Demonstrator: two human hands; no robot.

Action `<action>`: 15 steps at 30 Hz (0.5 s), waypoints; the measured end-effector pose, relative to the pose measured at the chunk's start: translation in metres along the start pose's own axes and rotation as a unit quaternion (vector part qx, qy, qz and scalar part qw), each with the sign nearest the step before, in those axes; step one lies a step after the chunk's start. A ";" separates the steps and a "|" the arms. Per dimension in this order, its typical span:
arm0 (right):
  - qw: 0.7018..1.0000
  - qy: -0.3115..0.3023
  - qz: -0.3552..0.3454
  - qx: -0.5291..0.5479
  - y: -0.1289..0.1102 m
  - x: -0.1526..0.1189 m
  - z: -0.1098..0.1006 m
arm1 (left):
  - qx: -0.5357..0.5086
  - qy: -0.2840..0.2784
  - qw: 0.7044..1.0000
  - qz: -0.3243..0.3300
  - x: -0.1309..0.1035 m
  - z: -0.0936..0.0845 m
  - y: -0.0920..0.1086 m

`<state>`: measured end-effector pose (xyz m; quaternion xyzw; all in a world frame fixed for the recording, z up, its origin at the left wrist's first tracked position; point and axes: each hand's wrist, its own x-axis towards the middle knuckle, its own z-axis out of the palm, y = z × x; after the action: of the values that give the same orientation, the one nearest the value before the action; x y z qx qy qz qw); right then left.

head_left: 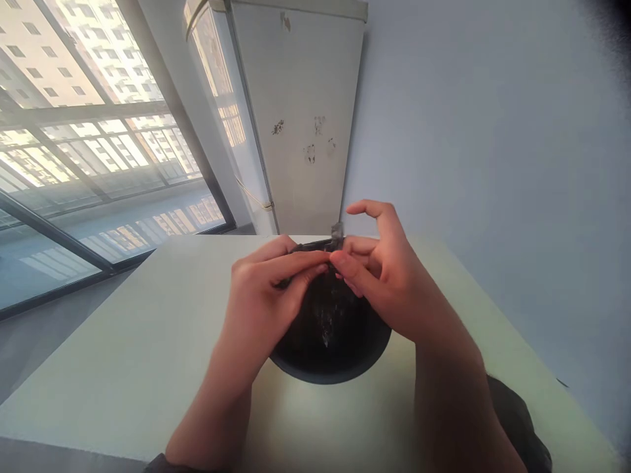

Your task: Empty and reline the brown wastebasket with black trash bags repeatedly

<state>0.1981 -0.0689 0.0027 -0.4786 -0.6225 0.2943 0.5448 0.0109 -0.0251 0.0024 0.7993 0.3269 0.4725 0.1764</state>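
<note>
In the head view, the left hand (276, 282) is pinched narrow, fingertips meeting those of the right hand (387, 269), also pinched, forefinger raised. Both apparently grip a greyish plastic scrap (337, 232), above the black bowl (335, 369) on the white table (182, 315).

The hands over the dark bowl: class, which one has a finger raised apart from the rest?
The right hand: one finger sticks up and away from its thumb, whereas the left hand shows no finger raised like that.
</note>
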 end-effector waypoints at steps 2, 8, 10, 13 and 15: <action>0.998 -0.006 -0.041 -0.052 -0.002 -0.001 -0.003 | 0.038 -0.004 0.999 -0.003 0.001 0.000 -0.002; 0.967 -0.049 -0.119 -0.219 -0.005 -0.005 -0.002 | 0.064 -0.044 0.996 -0.047 0.006 -0.003 -0.001; 0.960 -0.033 -0.118 -0.252 -0.005 -0.006 0.004 | 0.038 -0.064 0.995 -0.064 0.007 -0.005 0.000; 0.953 -0.019 -0.121 -0.278 -0.004 -0.006 0.009 | -0.032 -0.091 0.992 -0.085 0.006 -0.008 0.000; 0.953 -0.023 -0.130 -0.274 -0.005 -0.004 0.008 | -0.077 -0.085 0.988 -0.103 0.006 -0.010 0.000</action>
<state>0.1886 -0.0733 0.0031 -0.5177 -0.7481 0.0503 0.4120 0.0045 -0.0214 0.0109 0.7824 0.3544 0.4060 0.3121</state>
